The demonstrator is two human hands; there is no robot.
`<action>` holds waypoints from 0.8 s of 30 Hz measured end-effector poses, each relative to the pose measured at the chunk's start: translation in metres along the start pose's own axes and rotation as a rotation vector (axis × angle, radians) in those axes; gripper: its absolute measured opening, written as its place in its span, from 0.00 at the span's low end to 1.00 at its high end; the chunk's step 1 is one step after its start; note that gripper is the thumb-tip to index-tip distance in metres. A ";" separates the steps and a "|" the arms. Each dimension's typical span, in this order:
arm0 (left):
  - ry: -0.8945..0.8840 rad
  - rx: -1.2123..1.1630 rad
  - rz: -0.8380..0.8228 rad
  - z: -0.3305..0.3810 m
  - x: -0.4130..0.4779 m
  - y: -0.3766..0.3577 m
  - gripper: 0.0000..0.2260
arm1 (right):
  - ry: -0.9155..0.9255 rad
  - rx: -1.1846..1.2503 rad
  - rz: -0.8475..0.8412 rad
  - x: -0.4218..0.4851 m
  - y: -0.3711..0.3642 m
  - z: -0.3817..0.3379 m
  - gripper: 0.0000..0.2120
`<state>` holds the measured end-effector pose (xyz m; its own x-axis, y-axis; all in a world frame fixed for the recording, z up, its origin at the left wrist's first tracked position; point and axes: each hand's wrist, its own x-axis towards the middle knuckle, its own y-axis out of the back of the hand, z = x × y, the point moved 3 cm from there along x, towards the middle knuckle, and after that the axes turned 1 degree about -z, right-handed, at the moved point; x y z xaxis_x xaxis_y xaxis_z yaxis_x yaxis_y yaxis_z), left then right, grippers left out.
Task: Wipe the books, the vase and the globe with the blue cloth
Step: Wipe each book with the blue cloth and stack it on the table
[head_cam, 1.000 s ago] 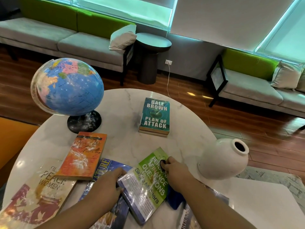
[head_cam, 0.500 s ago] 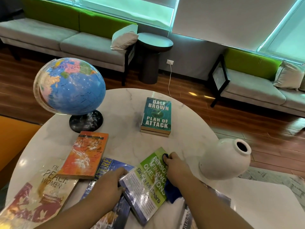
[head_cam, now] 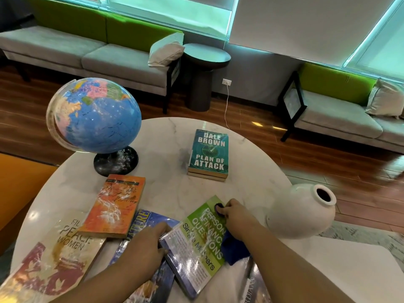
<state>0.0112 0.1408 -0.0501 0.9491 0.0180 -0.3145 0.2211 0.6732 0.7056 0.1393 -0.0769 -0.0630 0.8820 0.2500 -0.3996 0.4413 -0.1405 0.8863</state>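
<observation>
Wiping: right hand (head_cam: 235,217) is clutching blue cloth (head_cam: 235,250) on green book (head_cam: 196,243), one-o'clock corner.
Steadying: left hand (head_cam: 145,246) is gripping its nine-o'clock edge.

Daylight with a cool teal tint enters through the windows (head_cam: 170,7) on the far wall; the room is evenly bright. The marble counter (head_cam: 166,189) carries a soft sheen, with a hot spot at its left rim. Glare streaks cross the plastic-wrapped green book (head_cam: 196,248) and the globe (head_cam: 96,114). The shadow under the vase (head_cam: 299,213) is soft. Wide-angle bending curves the sofa (head_cam: 65,51) lines. The floor (head_cam: 306,154) has two small highlights and smeared blur at the right edge. The centre is sharp.
</observation>
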 end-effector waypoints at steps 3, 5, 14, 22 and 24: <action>0.007 0.004 0.002 0.001 0.002 -0.001 0.13 | -0.064 0.023 -0.081 0.003 -0.006 -0.001 0.14; 0.010 0.001 0.004 -0.001 0.002 -0.001 0.13 | -0.002 0.126 -0.110 -0.001 -0.012 -0.011 0.13; 0.015 -0.014 0.021 -0.002 0.001 -0.001 0.11 | -0.011 0.228 -0.107 -0.012 -0.016 -0.015 0.12; 0.005 -0.004 0.014 -0.002 0.001 -0.001 0.12 | -0.069 0.278 -0.042 -0.016 -0.014 -0.001 0.09; 0.004 -0.008 0.009 -0.002 0.000 -0.002 0.12 | -0.074 0.503 -0.096 -0.025 -0.023 -0.003 0.10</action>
<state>0.0105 0.1406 -0.0528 0.9502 0.0270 -0.3103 0.2105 0.6786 0.7037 0.1061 -0.0775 -0.0729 0.8349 0.2182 -0.5052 0.5296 -0.5682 0.6298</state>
